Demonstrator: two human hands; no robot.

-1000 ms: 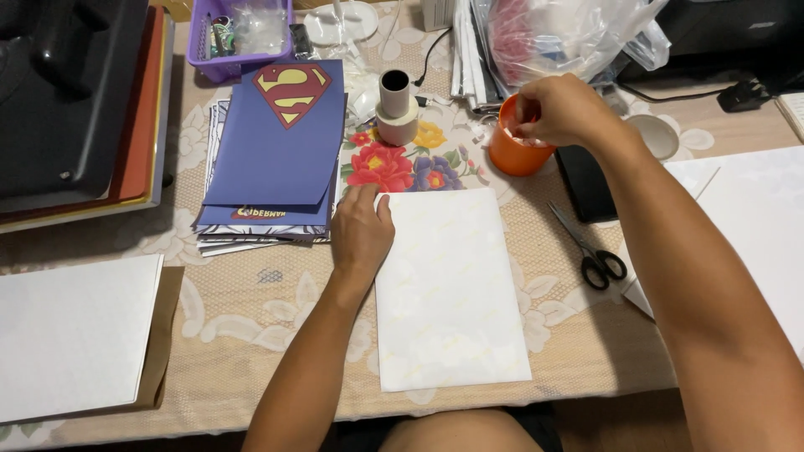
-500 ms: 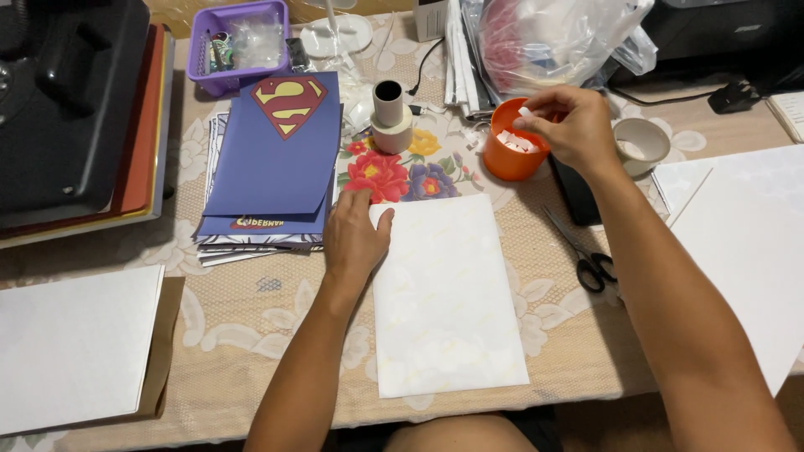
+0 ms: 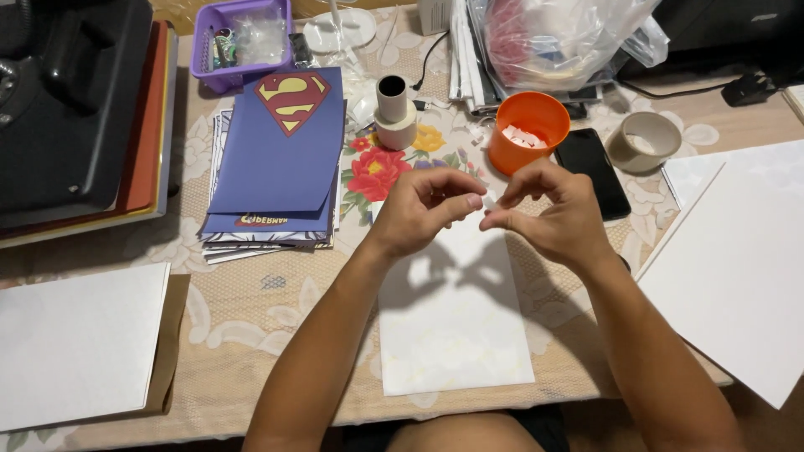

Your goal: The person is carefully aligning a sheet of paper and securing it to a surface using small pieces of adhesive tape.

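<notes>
Both hands are raised a little above the table (image 3: 251,318) and meet over the upper end of a white sheet of paper (image 3: 452,326), which lies flat near the front edge of the table, in the middle. The left hand (image 3: 423,209) and the right hand (image 3: 548,213) pinch together a very small white piece (image 3: 487,201) between thumb and fingertips; the piece is too small to tell what it is. The other fingers of both hands are curled loosely. Behind the hands stands an orange cup (image 3: 528,130) with small white bits inside, and just beside it, to the right, lies a black phone (image 3: 593,172). Farther right is a beige roll of tape (image 3: 643,142). Behind the left hand stands a small roll on a cardboard core (image 3: 394,113), upright. A stack of blue printed sheets (image 3: 276,163) lies to the left of the hands, and behind it is a purple basket (image 3: 243,38). At the back left corner rests a black machine (image 3: 67,100). More white sheets (image 3: 75,343) lie at the front left corner, and a large white sheet (image 3: 737,259) lies at the right edge.
</notes>
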